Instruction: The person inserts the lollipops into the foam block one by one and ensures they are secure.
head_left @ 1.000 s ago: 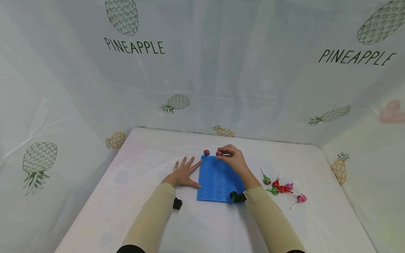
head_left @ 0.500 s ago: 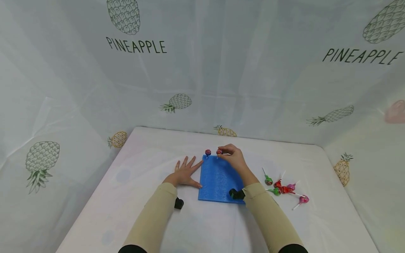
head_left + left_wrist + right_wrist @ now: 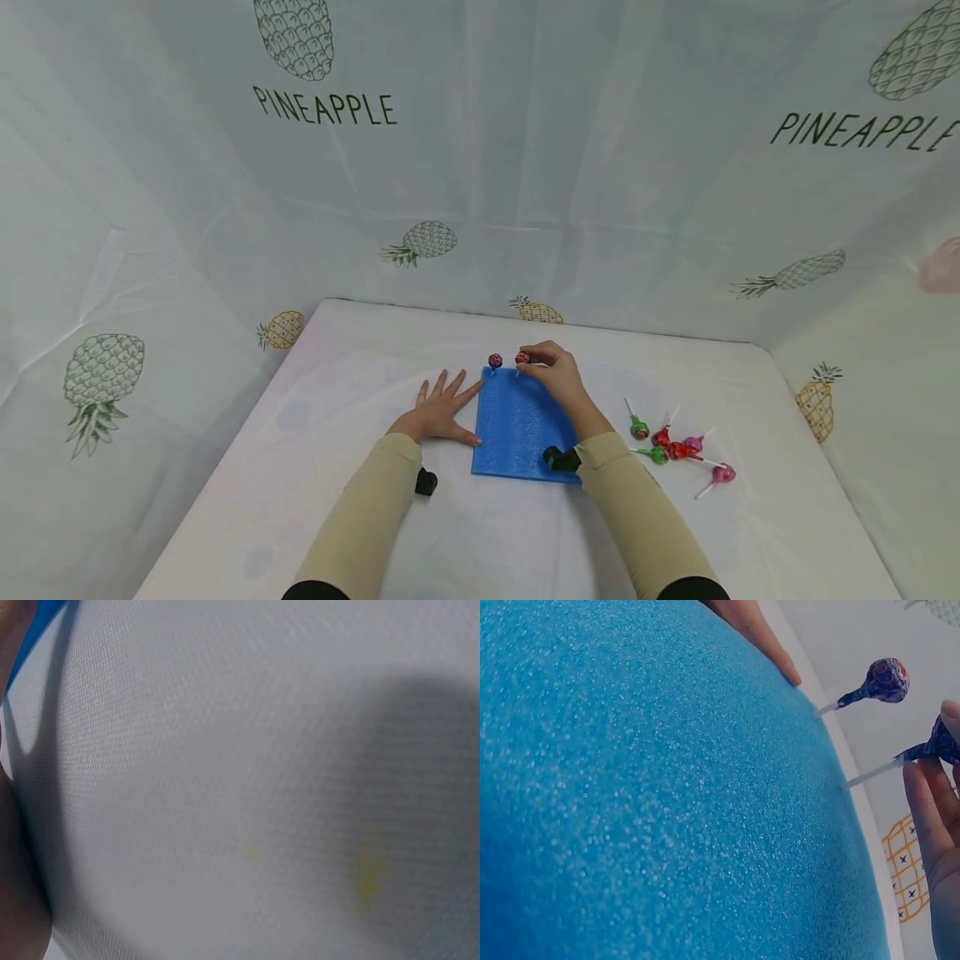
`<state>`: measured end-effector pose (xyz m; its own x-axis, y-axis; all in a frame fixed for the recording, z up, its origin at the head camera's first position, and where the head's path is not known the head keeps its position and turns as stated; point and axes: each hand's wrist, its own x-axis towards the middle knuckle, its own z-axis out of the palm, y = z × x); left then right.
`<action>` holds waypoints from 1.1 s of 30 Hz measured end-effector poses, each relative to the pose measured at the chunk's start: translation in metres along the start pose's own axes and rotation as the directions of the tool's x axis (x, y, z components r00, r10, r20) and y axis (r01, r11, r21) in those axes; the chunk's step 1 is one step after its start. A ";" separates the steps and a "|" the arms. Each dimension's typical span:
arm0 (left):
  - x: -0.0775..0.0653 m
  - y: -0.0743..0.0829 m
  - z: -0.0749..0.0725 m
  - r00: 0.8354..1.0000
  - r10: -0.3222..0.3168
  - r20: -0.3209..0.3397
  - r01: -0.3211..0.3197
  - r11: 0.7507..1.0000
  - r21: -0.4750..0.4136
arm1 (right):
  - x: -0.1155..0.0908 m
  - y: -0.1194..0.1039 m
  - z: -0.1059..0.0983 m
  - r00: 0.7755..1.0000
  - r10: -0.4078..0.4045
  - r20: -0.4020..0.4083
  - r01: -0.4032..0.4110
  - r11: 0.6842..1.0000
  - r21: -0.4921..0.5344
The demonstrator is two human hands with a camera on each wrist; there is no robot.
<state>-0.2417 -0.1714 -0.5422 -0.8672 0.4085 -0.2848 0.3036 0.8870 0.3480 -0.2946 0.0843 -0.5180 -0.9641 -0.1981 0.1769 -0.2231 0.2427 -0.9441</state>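
Observation:
A blue foam board [image 3: 517, 425] lies flat on the table. My left hand [image 3: 441, 412] rests with fingers spread on the cloth at its left edge, thumb and index fingertip at the foam. One dark-wrapped lollipop [image 3: 887, 680] stands by its stick in the far left corner of the board. To its right, my right hand [image 3: 553, 373] pinches a second lollipop [image 3: 930, 748] by its wrapped head. That lollipop's white stick [image 3: 874, 775] meets the foam near the far edge; how deep it goes is hidden. Only a sliver of the left hand [image 3: 19, 877] shows in the left wrist view.
Several lollipops with green, red and pink wrappers [image 3: 677, 450] lie loosely piled on the white table [image 3: 757, 533], right of the board. A pineapple-print curtain [image 3: 525, 167] hangs behind and around the table. Dark wrist cameras [image 3: 561, 459] sit on both wrists.
The head view has shifted slightly, moving the whole scene a little to the right. Both hands keep their places, the right one still pinching the lollipop.

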 end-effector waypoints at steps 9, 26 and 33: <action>0.002 -0.002 0.001 1.000 -0.005 -0.002 0.005 1.000 0.019 | -0.009 -0.024 -0.002 1.000 -0.008 0.018 0.008 1.000 0.007; 0.005 -0.003 0.006 1.000 -0.013 -0.006 0.013 1.000 0.014 | 0.000 0.000 0.001 1.000 0.021 0.003 -0.021 1.000 0.003; 0.004 -0.003 0.005 1.000 -0.010 -0.003 0.010 1.000 0.010 | -0.001 0.001 0.001 0.999 0.047 -0.008 -0.047 0.999 -0.010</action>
<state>-0.2444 -0.1712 -0.5493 -0.8714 0.3990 -0.2854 0.2990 0.8932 0.3358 -0.2937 0.0836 -0.5193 -0.9746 -0.1791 0.1347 -0.1791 0.2613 -0.9485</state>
